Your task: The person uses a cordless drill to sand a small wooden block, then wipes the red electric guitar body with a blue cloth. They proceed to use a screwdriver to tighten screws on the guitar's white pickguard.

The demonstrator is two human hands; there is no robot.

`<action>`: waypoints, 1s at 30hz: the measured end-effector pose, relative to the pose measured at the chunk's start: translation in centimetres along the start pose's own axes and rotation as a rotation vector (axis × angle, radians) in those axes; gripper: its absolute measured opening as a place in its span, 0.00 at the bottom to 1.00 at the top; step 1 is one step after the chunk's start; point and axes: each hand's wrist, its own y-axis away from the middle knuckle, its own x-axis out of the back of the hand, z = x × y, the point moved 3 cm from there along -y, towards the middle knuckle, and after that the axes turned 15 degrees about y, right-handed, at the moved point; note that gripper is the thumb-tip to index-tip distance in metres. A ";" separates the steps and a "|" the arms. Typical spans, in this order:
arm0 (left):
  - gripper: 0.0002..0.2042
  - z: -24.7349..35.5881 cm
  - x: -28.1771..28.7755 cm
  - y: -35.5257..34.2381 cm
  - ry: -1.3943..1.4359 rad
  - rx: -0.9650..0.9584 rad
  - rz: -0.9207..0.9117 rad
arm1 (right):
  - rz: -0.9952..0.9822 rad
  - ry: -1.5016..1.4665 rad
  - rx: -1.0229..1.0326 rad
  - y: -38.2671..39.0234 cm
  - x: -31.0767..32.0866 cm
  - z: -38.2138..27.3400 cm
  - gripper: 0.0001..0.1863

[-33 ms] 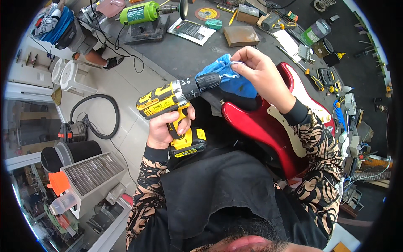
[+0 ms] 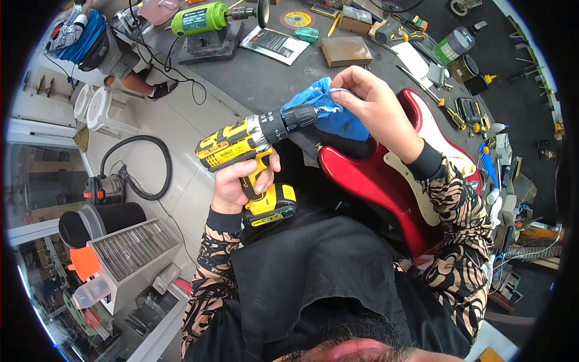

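Observation:
My left hand (image 2: 230, 186) is wrapped around the grip of a yellow and black cordless drill (image 2: 232, 145), with its battery at the bottom. The drill's black chuck (image 2: 300, 117) points right, towards my other hand. My right hand (image 2: 379, 107) has thumb and fingers pinched together on the edge of a crumpled blue cloth (image 2: 347, 123), just beyond the chuck's tip. The cloth hangs behind the chuck. Below my right hand, a glossy red electric guitar body (image 2: 362, 175) with a pale pickguard (image 2: 416, 190) leans at the bench edge, partly covered by my right forearm.
The dark workbench (image 2: 241, 81) holds a green bench grinder (image 2: 200, 19), a brown block (image 2: 347, 52), a white packet (image 2: 274, 45) and several hand tools. On the floor at left are a vacuum cleaner (image 2: 108, 188) and white stools (image 2: 111, 108). Another person (image 2: 117, 57) stands at the far left.

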 end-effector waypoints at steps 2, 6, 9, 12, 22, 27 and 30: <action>0.25 -0.1 0.0 0.1 0.002 -0.005 0.006 | 0.024 0.080 0.029 0.0 -0.4 -0.4 0.09; 0.23 -0.2 0.1 0.0 0.014 -0.002 0.000 | -0.052 0.074 -0.057 0.7 -0.8 -1.8 0.08; 0.23 -0.2 -0.1 -0.1 0.013 -0.004 0.000 | -0.137 -0.046 -0.113 1.3 -0.9 -2.4 0.09; 0.23 -0.2 0.0 -0.2 0.020 -0.007 0.003 | -0.153 -0.119 -0.123 1.4 -0.3 -2.7 0.11; 0.25 -0.5 0.2 -0.1 0.022 -0.003 -0.008 | -0.122 0.087 -0.091 1.5 -1.0 -3.0 0.06; 0.26 -0.7 -0.2 0.1 -0.025 -0.018 0.017 | 0.007 0.377 0.196 1.5 -1.3 -3.3 0.06; 0.25 -0.8 0.1 0.3 -0.054 -0.028 0.026 | -0.005 0.451 0.198 1.5 -1.2 -3.8 0.06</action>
